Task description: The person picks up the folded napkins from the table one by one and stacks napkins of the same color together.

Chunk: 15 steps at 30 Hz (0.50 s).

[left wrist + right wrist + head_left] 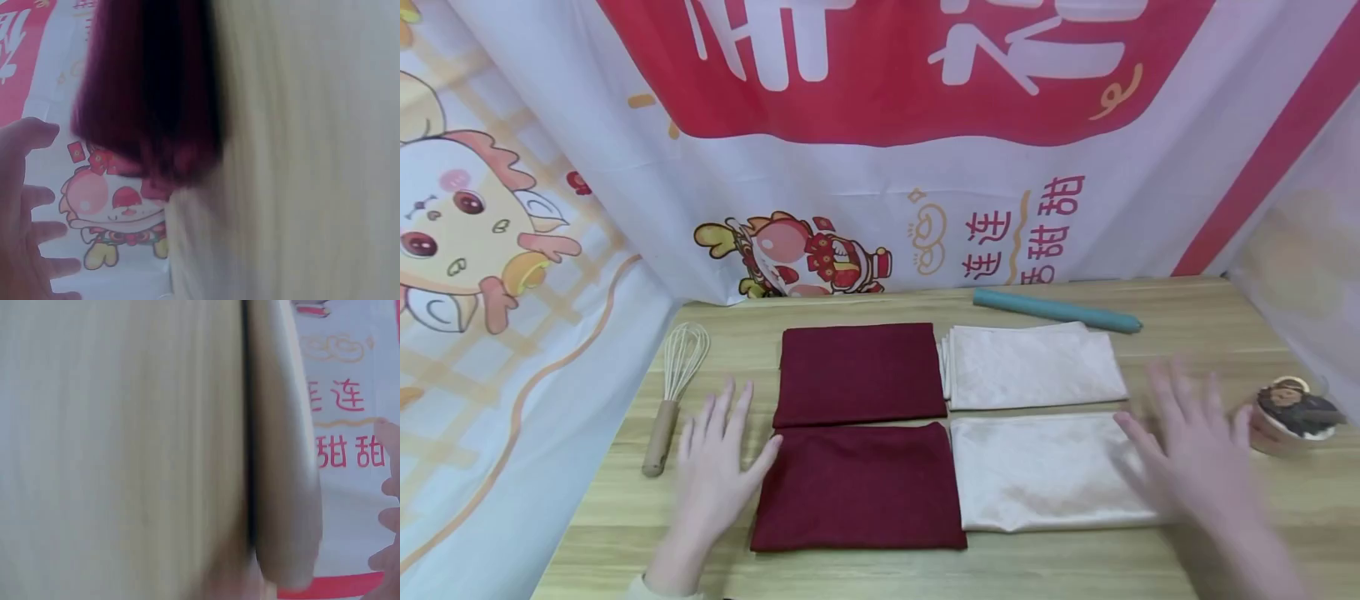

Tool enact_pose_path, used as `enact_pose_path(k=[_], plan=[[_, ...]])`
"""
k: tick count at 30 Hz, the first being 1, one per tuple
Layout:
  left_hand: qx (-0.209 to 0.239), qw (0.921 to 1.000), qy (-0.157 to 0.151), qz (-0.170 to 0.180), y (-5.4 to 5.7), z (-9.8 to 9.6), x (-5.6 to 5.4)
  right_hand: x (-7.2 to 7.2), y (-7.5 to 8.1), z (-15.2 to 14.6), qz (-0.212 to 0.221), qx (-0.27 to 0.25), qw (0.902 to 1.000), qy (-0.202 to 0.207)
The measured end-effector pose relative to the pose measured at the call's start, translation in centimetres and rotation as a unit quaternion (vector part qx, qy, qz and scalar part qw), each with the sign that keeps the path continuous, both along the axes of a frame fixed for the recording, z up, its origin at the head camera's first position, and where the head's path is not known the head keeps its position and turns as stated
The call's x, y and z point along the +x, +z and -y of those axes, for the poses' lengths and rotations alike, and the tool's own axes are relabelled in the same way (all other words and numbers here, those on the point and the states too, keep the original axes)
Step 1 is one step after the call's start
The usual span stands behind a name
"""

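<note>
Two folded dark red cloths lie one behind the other, the near red cloth (pixel 859 492) and the far red cloth (pixel 861 375). To their right are two folded cream cloths, the near one satiny (pixel 1045 475) and the far one (pixel 1037 368) with stacked layers at its left edge. My left hand (pixel 718 458), fingers spread, is beside the near red cloth, its thumb at the left edge. My right hand (pixel 1198 458), blurred and with spread fingers, is at the right end of the near cream cloth. Neither hand grips anything.
A whisk (pixel 672 392) with a wooden handle lies at the left. Behind the cream cloths is a teal rod (pixel 1060 310). A small cup (pixel 1292 417) with dark contents stands right of my right hand. Printed curtains (pixel 850 183) border the wooden table (pixel 1045 567).
</note>
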<state>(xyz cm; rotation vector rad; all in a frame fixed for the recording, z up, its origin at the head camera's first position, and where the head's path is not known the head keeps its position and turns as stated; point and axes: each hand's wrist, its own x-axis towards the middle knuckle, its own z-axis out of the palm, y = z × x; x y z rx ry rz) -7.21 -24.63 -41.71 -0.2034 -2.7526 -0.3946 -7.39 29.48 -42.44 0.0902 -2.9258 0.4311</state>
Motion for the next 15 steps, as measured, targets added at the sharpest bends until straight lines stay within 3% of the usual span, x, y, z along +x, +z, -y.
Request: enact_pose_path(k=[6,15], plan=[[0.125,0.9916,-0.008,0.029,-0.8,-0.9,0.6,-0.1,-0.8,2.0,-0.025,-0.091,0.9953,0.024],[0.264,0.962,-0.027,0.062,-1.9,-1.8,1.2,-0.2,-1.4,6.3,-0.055,-0.23,0.9693,0.068]])
